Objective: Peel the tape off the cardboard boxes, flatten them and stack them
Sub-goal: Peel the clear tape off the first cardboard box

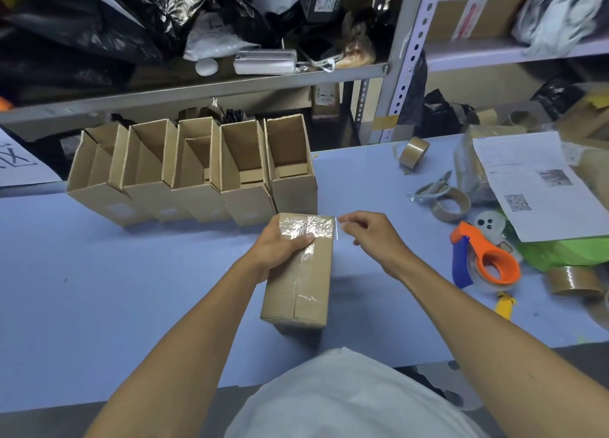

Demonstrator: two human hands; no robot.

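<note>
Clear tape (304, 231) on the sealed cardboard box (301, 272) is hard to follow (mostly glare). The left hand (280, 244) grips the box at its far end; the right hand (369, 236) pinches a thin strip (336, 228) just beside it. Five open boxes (197, 170) stand behind on the blue surface (131, 289), under cluttered shelves. A tape dispenser (487, 259) lies to the right, well apart.

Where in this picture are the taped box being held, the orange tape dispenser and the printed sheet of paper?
taped box (309, 292): head view, on its bare cardboard side.
orange tape dispenser (494, 259): head view, on its orange ring.
printed sheet (527, 177): head view, on the middle of the page.
</note>
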